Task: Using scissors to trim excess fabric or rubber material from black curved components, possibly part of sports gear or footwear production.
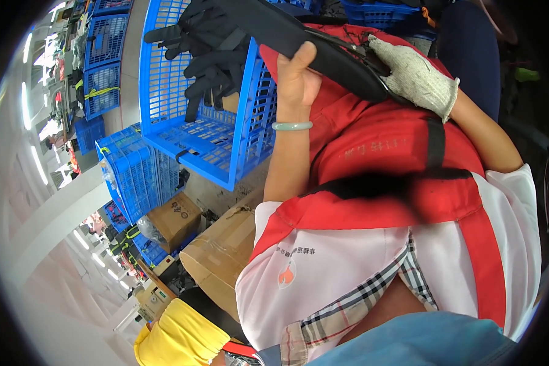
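Well, closest to my camera are the white shirt (348,250) with its checked collar (378,283) and the red apron (378,146) over it. Beyond those, I have the left hand (299,76) closed on the black padded strip (341,64), its thumb laid on the upper face. That hand is bare, with a pale green bangle (292,126) at the wrist. The right hand (418,79), in a whitish knitted glove, is at the strip's other edge near the rounded end; part of its fingers is hidden, so I can't tell how firmly it grips. The strip slants above the apron, its upper part reaching over a blue crate (241,116) just left of the hands, where dark pieces (216,67) lie heaped. Past that I see a large carton (219,244), stacked blue crates (137,174) and a person's yellow garment (180,335). Farthest off, ceiling lights (26,104) glow.
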The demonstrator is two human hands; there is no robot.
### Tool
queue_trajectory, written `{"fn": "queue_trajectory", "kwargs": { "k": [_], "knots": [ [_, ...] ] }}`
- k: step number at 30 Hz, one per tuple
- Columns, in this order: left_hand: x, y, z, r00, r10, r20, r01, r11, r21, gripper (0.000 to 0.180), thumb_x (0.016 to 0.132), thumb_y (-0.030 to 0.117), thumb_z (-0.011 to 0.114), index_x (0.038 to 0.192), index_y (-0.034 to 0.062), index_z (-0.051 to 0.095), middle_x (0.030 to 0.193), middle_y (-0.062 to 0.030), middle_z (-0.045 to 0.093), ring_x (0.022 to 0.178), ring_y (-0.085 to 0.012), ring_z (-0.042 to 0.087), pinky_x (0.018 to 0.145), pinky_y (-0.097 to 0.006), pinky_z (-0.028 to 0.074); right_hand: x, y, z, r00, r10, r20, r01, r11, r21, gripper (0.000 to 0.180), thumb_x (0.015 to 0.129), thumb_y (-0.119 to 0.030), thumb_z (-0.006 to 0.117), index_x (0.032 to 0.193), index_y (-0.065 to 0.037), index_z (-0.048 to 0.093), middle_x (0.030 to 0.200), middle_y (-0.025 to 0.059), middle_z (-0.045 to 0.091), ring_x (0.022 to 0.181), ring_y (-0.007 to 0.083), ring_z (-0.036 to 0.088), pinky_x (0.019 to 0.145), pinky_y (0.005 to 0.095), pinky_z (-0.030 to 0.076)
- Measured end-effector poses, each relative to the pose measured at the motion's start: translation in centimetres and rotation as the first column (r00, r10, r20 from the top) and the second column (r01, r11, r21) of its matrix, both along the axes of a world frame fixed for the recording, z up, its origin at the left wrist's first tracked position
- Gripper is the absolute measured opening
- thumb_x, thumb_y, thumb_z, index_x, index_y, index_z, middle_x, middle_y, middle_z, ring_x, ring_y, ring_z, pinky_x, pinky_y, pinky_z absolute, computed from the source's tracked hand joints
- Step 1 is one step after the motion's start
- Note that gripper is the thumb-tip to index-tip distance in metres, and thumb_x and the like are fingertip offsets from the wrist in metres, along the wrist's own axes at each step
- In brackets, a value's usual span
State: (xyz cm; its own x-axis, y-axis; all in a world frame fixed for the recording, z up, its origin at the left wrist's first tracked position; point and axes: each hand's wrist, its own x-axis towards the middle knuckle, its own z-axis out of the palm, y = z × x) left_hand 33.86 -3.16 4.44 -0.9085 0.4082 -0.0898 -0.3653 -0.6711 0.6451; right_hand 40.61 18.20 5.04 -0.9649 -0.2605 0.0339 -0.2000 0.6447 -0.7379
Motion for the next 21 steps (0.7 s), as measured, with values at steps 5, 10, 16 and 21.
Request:
{"fn": "queue_trajectory", "kwargs": {
  "k": [5,10,16,21],
  "knots": [
    [-1.1,-0.4,-0.3,0.999,0.026,-0.025,-0.027,0.999,-0.02,0.028,0.08,-0.002,0.068,0.106,0.0049,0.059,0.101,-0.007,0.063,0.095,-0.0224,0.062,0.09,-0.039,0.05,0.3,0.0,0.4,0.999,-0.046,-0.022,0.048,0.995,0.09,0.046,0.079,-0.026,0.068,0.113,-0.001,0.05,0.082,0.019,0.061,0.077,0.0365,0.061,0.068,0.0415,0.049],
    [-0.5,0.1,-0.6,0.993,0.053,-0.104,-0.063,0.993,-0.1,0.03,0.079,-0.003,0.068,0.106,0.0057,0.059,0.098,-0.0062,0.063,0.092,-0.0225,0.061,0.09,-0.039,0.05,0.5,0.3,0.5,1.0,-0.019,-0.023,0.022,0.989,0.148,0.05,0.075,-0.025,0.072,0.112,0.0,0.05,0.083,0.0192,0.061,0.078,0.036,0.061,0.069,0.041,0.049],
    [-0.6,0.2,0.0,0.994,0.079,-0.081,-0.084,0.995,-0.056,0.031,0.078,-0.004,0.068,0.106,0.0064,0.059,0.099,-0.0065,0.063,0.092,-0.0221,0.061,0.089,-0.039,0.051,0.4,0.5,1.7,0.999,0.011,-0.046,-0.004,0.991,0.135,0.07,0.062,-0.034,0.082,0.114,0.001,0.049,0.085,0.0187,0.061,0.081,0.0356,0.061,0.069,0.0411,0.049],
    [-0.7,-0.3,-0.2,0.992,0.06,-0.108,-0.07,0.994,-0.087,0.031,0.079,-0.005,0.068,0.106,0.0065,0.06,0.099,-0.0062,0.063,0.092,-0.0215,0.062,0.089,-0.038,0.051,0.9,0.6,1.6,1.0,0.012,0.013,-0.013,0.995,0.1,0.067,0.063,-0.033,0.083,0.111,0.001,0.05,0.082,0.0201,0.061,0.078,0.0368,0.061,0.068,0.0414,0.049]
  ]
}}
